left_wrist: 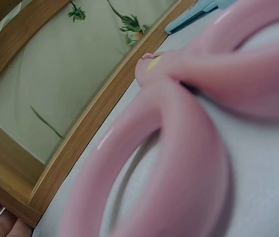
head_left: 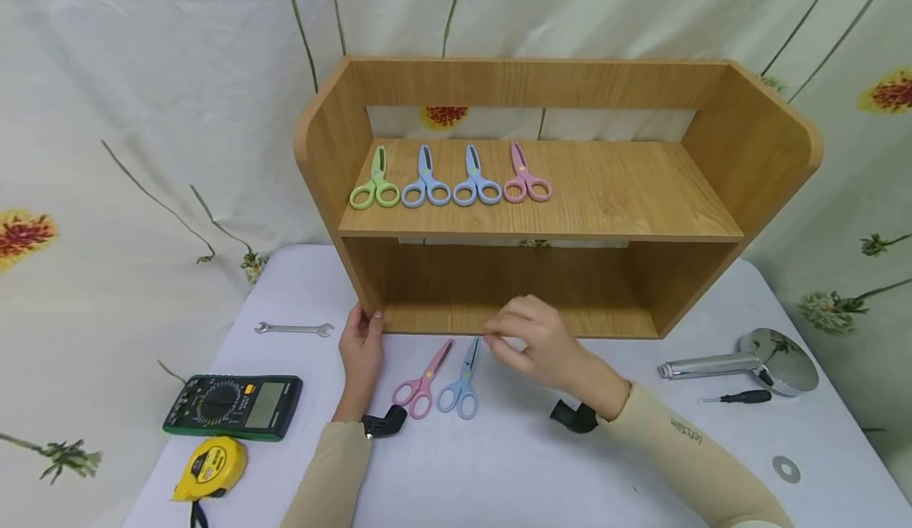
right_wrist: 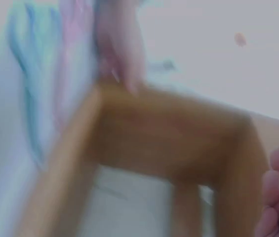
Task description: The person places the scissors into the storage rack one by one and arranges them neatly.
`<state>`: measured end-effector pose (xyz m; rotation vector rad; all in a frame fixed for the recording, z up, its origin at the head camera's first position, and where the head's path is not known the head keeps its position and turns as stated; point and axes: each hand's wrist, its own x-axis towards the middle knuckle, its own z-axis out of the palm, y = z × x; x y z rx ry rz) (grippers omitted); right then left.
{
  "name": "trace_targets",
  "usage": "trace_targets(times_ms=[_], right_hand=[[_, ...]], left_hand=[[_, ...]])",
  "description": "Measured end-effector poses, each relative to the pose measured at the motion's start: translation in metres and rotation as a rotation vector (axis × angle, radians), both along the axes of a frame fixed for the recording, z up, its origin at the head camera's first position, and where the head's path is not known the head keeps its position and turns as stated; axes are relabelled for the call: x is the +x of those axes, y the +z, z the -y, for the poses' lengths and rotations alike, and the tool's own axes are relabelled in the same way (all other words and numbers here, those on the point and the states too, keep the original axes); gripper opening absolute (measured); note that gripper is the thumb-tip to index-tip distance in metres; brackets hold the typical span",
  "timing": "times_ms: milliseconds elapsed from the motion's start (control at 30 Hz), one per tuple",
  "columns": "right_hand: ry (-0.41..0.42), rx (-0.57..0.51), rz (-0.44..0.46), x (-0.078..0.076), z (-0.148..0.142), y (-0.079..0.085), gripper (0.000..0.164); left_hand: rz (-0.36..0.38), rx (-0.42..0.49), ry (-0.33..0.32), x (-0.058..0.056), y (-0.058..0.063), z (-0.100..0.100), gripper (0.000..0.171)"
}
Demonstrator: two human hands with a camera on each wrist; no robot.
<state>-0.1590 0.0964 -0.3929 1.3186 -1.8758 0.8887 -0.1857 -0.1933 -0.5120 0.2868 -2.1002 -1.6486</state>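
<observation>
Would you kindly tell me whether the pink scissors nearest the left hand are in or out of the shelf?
Out: these pink scissors lie on the table, in front of the shelf.

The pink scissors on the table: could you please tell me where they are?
In the head view, the pink scissors lie left of centre before the shelf, between the left hand and blue scissors.
</observation>
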Motion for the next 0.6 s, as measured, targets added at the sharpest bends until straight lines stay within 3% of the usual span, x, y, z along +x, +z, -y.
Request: trace_targets(times_ms=[67, 167, 300, 500, 600], right_hand=[[0.006, 0.052, 0.101, 0.012, 0.007, -0.019, 0.010], [-0.005, 0.145, 0.278, 0.030, 0.018, -0.044, 0.019], [-0.067, 0.256, 0.504, 0.047, 0.029, -0.067, 0.022], [-0.183, 0.395, 0.685, 0.057, 0.037, -0.086, 0.032], [-0.211, 0.515, 0.739, 0.056, 0.038, -0.092, 0.040]], left_hand=[[0.008, -0.004, 0.002, 0.000, 0.000, 0.000, 0.043], [0.013, -0.005, 0.007, 0.001, 0.000, -0.001, 0.043], [0.013, 0.001, 0.012, 0.001, -0.001, -0.001, 0.043], [0.008, 0.002, 0.013, 0.002, -0.001, -0.001, 0.043], [-0.006, 0.006, 0.003, 0.001, -0.001, 0.000, 0.043]])
